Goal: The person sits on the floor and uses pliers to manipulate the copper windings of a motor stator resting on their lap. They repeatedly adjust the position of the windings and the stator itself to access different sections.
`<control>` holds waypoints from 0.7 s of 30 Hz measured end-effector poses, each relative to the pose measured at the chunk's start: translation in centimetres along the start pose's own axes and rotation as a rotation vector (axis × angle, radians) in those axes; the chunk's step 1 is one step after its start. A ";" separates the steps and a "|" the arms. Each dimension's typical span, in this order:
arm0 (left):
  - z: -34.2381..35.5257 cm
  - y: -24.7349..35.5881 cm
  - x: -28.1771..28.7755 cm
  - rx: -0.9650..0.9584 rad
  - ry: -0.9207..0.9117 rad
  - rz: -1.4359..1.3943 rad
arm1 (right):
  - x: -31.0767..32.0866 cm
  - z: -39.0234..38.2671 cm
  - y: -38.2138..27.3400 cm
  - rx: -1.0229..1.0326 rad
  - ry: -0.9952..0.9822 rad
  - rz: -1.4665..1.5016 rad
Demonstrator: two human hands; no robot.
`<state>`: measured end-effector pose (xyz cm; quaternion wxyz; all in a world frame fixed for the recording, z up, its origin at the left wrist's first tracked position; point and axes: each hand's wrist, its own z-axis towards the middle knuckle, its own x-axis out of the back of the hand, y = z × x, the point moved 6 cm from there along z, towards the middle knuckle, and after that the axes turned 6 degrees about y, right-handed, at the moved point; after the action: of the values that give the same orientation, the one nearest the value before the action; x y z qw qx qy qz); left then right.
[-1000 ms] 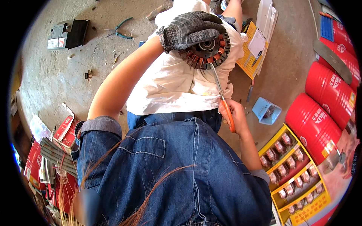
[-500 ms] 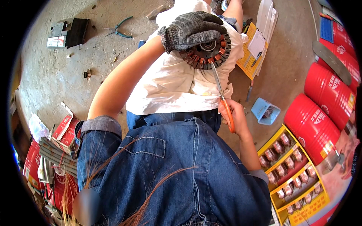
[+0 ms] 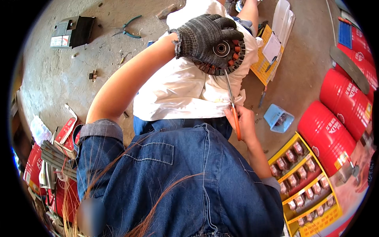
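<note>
Apparently palm-down, the left hand [image 3: 206, 36] overlaps the toothed disc [image 3: 236, 56].

The stator [image 3: 236, 57] lies over the cloth [image 3: 169, 91]; left, on the floor [image 3: 106, 93], the battery [image 3: 73, 33] and pliers [image 3: 125, 31]; right, the bin [image 3: 272, 115], then drums [image 3: 327, 138].

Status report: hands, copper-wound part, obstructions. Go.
Gloved left hand over copper-wound part, hiding some of it. Bare right hand gripping orange-handled tool, tip at the part's near edge. Nothing seen blocking the tool; white cloth beneath.
</note>
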<state>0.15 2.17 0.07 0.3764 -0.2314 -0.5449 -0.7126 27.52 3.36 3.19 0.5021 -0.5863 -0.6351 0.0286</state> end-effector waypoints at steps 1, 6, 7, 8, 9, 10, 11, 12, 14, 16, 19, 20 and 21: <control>0.1 0.0 0.0 0.000 -0.016 0.002 | -0.1 -0.1 0.3 0.003 0.002 -0.022; -0.1 0.1 0.2 -0.054 0.001 0.000 | -1.0 0.7 1.2 0.076 0.027 -0.062; -0.2 0.1 0.2 -0.070 0.011 -0.001 | -1.2 0.6 1.5 0.085 0.028 -0.067; -0.2 0.1 0.2 -0.086 0.021 -0.003 | -1.4 0.6 1.6 0.093 0.043 -0.062; -0.3 0.1 0.2 -0.082 0.007 -0.011 | -1.6 0.6 1.8 0.100 0.058 -0.056; -0.2 0.1 0.2 -0.081 -0.005 -0.018 | -1.7 0.5 1.9 0.109 0.076 -0.053; -0.1 0.1 0.2 -0.081 -0.017 -0.026 | -2.0 0.4 2.0 0.102 0.097 -0.036; -0.1 0.2 0.2 -0.070 -0.029 -0.038 | -2.3 0.2 2.0 0.094 0.118 -0.019; 0.2 0.2 0.2 -0.055 -0.045 -0.055 | -2.5 0.2 2.1 0.082 0.127 0.002; 0.2 0.1 -0.2 -0.090 -0.022 0.002 | -2.3 0.2 2.4 0.063 0.100 0.014; 0.7 -0.3 -1.0 -0.041 -0.013 0.042 | -0.9 0.7 2.4 -0.020 0.005 0.019; 0.6 -0.3 -1.0 0.001 -0.014 0.049 | -0.3 0.7 2.4 -0.038 -0.031 0.021; 0.5 0.0 -0.4 0.030 0.061 0.066 | 0.5 0.9 2.0 -0.050 -0.056 -0.004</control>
<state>0.35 2.77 -0.08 0.4194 -0.2219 -0.5360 -0.6983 28.43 4.82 1.79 0.4693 -0.5962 -0.6508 0.0282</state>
